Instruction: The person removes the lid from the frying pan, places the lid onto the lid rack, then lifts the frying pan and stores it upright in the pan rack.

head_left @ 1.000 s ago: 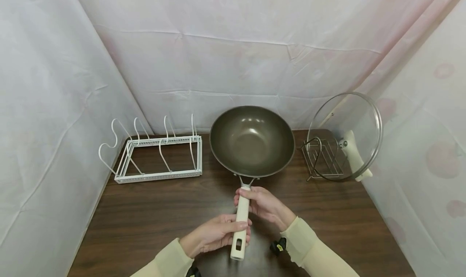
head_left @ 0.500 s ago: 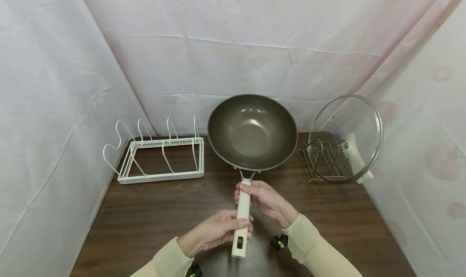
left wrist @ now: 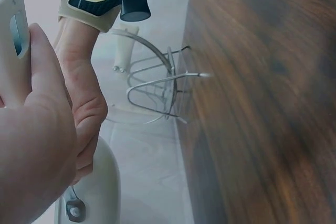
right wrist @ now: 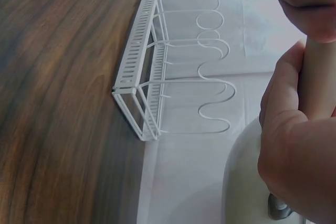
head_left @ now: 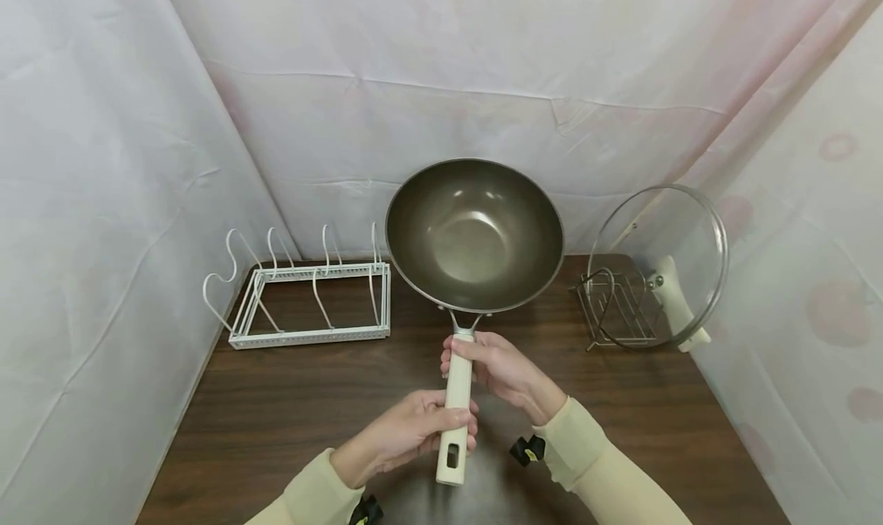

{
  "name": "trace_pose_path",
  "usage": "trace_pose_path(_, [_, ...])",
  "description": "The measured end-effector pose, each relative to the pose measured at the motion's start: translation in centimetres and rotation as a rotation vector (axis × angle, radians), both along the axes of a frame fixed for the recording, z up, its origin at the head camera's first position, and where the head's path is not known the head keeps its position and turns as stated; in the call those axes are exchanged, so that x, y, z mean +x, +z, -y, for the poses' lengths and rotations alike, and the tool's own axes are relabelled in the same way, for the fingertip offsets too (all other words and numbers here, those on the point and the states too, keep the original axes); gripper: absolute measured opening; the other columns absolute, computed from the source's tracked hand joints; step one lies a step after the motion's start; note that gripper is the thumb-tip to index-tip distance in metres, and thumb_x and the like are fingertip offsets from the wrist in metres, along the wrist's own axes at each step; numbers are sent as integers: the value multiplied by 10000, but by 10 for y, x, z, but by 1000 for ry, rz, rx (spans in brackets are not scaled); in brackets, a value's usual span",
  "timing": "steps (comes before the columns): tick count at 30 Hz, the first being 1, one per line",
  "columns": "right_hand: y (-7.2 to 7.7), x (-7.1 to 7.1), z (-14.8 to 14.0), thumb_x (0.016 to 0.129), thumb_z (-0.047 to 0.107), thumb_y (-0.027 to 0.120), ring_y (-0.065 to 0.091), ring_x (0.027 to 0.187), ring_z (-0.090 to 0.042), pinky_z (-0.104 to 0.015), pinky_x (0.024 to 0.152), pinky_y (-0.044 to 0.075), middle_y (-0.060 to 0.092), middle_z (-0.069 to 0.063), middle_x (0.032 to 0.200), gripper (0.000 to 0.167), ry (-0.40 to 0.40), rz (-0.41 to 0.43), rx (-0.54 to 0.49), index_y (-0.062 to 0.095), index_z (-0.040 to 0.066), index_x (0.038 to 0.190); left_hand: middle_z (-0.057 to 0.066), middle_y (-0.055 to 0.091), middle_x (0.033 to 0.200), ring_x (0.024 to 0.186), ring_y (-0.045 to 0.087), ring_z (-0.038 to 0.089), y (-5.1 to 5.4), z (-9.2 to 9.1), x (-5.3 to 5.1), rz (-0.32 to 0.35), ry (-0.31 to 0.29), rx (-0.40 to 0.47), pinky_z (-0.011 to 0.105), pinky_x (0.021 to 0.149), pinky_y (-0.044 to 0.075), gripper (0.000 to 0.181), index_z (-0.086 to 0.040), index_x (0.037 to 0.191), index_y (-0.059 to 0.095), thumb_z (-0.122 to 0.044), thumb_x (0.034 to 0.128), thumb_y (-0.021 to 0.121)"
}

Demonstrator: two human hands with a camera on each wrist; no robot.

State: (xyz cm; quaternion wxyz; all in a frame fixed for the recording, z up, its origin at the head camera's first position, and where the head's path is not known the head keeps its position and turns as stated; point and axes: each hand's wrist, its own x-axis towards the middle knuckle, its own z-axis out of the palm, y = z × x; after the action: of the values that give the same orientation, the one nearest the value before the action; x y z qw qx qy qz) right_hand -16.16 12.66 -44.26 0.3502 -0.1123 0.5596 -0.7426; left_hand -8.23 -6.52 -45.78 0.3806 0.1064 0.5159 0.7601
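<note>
A deep wok (head_left: pixel 476 241), dark inside and pale outside, is held up off the table, its bowl tilted toward the head camera. Its long cream handle (head_left: pixel 457 387) points back at me. My left hand (head_left: pixel 410 433) grips the handle's lower part, thumb on top, just above the hanging hole. Closer to the bowl, my right hand (head_left: pixel 507 375) holds the handle from the right, thumb across it. In the right wrist view, the wok's pale outside (right wrist: pixel 241 177) and a metal bracket show beyond the right hand. Fingers under the handle are partly hidden.
A white expandable rack (head_left: pixel 310 339) with wire dividers stands at the back left of the wooden table (head_left: pixel 331 387). At the back right, a wire stand (head_left: pixel 624 310) bears an upright glass lid (head_left: pixel 720 257) with a cream handle. Curtains enclose the back and sides.
Both hands have raised the wok; its bowl sits higher in view, looks larger, and tilts more toward the camera. Both grips stay on the handle. The background has shifted slightly right and down.
</note>
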Motion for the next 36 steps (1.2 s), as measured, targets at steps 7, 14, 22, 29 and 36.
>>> trace_pose_path(7, [8, -3, 7, 1085, 189, 499, 720, 911, -86, -259, 893, 586, 716, 40, 958, 147, 38, 4, -47, 574, 80, 1152, 7, 729, 853, 769, 719, 117, 12, -1, 6, -33, 142, -90, 285, 772, 616, 250, 66, 1136, 641, -100, 958, 698])
trace_pose_path(14, [9, -10, 10, 1099, 167, 456, 726, 921, -90, -252, 905, 586, 714, 27, 971, 158, 62, 19, -91, 568, 76, 1164, 43, 724, 826, 736, 717, 129, 19, -2, 5, -92, 224, -165, 306, 748, 621, 278, 98, 1120, 647, -104, 940, 712])
trace_pose_path(22, [4, -17, 9, 1107, 168, 441, 717, 943, -108, -259, 931, 584, 702, 9, 1001, 174, 89, 40, -141, 561, 59, 1172, 38, 733, 813, 723, 733, 155, 19, -1, 3, -164, 254, -216, 318, 726, 621, 274, 80, 1102, 668, -136, 944, 727])
trace_pose_path(29, [2, -19, 5, 1110, 148, 415, 708, 956, -98, -252, 941, 571, 693, 18, 1017, 165, 168, 37, -269, 550, 83, 1179, 36, 758, 830, 775, 757, 164, 19, 0, 1, -143, 218, -230, 306, 773, 615, 298, 55, 1126, 690, -170, 938, 738])
trace_pose_path(36, [-1, -23, 5, 1109, 190, 437, 684, 1001, -83, -235, 959, 549, 690, 30, 1052, 180, 266, 12, -445, 581, 117, 1188, -1, 761, 999, 927, 751, 101, 17, 6, -5, -33, 55, 50, 285, 873, 615, 285, 15, 1243, 598, -189, 1047, 569])
